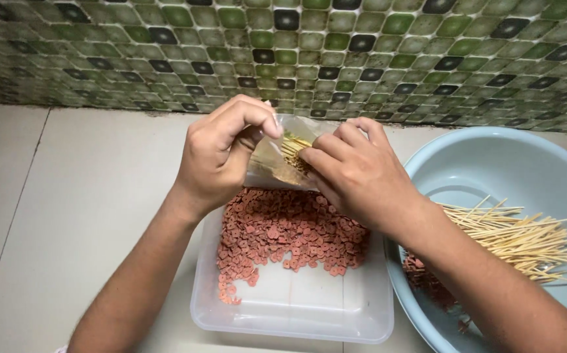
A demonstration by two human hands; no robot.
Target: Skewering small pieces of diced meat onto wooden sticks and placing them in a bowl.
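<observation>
Left arm: mine, bare, rising from 7 o'clock toward centre.
Left hand (221, 153): fingers curled, thumb and fingertips pinched together at 12 o'clock.
Right arm: bare, entering from 4 o'clock.
Right hand (355, 173): knuckles up, fingers bent, tips pointing at 9 o'clock, near my left.

I am pinching a clear plastic bag (272, 160) of wooden skewers (294, 151) with my left hand (221, 157), while my right hand (355, 173) is reaching into it, above a clear tub (296, 307) of reddish slices (290, 235); a blue basin (493, 163) beside it is holding loose skewers (519, 238).
</observation>
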